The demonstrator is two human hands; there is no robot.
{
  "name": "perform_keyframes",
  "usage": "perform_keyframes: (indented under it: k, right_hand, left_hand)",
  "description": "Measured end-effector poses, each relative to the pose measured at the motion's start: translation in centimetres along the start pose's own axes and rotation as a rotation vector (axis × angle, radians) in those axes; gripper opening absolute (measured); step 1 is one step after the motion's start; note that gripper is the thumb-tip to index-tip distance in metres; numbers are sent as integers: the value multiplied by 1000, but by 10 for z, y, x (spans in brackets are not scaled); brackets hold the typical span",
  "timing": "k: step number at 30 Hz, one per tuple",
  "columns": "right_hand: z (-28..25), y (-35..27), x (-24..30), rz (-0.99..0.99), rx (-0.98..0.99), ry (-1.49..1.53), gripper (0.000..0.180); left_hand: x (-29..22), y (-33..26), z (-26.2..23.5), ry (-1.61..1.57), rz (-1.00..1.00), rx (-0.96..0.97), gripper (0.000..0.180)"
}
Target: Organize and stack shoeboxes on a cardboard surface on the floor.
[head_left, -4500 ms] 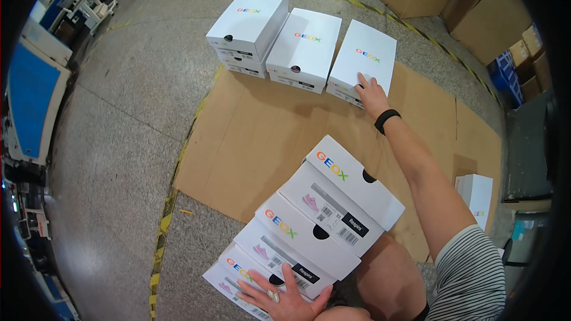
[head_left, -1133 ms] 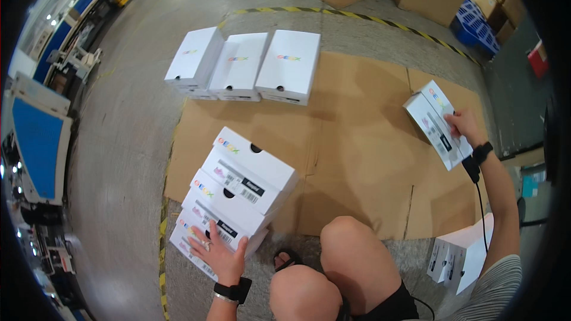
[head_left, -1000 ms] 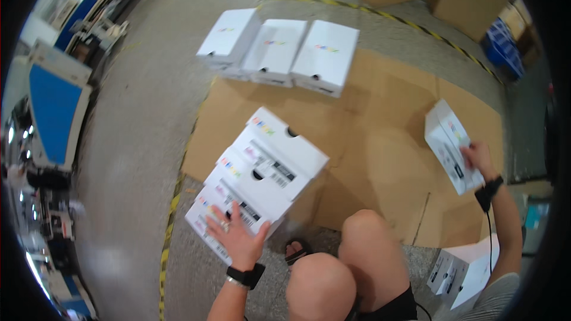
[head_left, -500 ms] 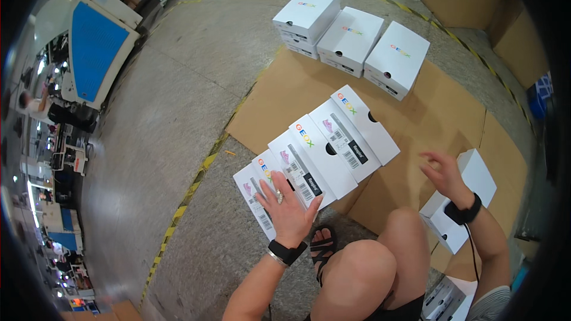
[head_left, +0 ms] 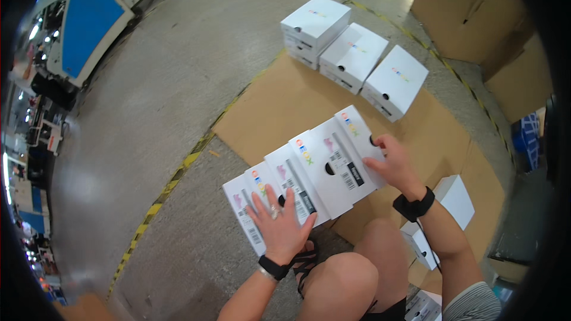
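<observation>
Three white shoe boxes stand side by side in a slanting row before me, their ends with colored lettering, shoe pictures and round cut-outs facing up. My left hand [head_left: 278,226] lies spread and flat across the leftmost shoe box [head_left: 239,193] and the middle shoe box [head_left: 279,163]. At the row's right end, my right hand [head_left: 392,163] grips the edge of the rightmost shoe box [head_left: 342,142] by its cut-out, thumb on the end face and fingers bent at the lid side.
More closed white shoe boxes [head_left: 353,50] sit at the far side of a flat cardboard sheet [head_left: 262,107]. Another shoe box [head_left: 455,202] lies beside my right forearm. Yellow-black floor tape [head_left: 153,209] runs along the left. Large cartons [head_left: 452,12] stand far right; a blue-sided machine [head_left: 92,21] stands far left.
My right hand has moved left from beside the row onto the rightmost shoe box and taken its edge. My left hand stays flat on the row. The whole view has shifted slightly.
</observation>
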State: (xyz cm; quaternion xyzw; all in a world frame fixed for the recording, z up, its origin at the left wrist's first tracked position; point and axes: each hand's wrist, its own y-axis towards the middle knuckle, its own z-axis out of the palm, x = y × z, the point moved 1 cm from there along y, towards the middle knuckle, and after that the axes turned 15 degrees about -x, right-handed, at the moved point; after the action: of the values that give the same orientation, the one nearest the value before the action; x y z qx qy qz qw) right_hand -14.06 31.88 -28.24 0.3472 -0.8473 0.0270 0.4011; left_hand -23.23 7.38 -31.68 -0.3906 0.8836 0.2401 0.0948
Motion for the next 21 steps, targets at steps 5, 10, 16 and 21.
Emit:
perform_keyframes:
  k: [5,10,16,21]
  right_hand:
    - [21,6,-14,43,114,-79,41]
    - [20,26,-47,36,47,-74,55]
    - [-142,56,-92,575,-246,285,28]
    - [-229,73,-110,9,-655,-404,29]
  left_hand:
    - [3,-1,3,-18,-3,47,69]
    - [1,3,5,-7,6,49,70]
    - [4,1,0,25,-36,89,72]
    - [2,6,4,49,-3,118,74]
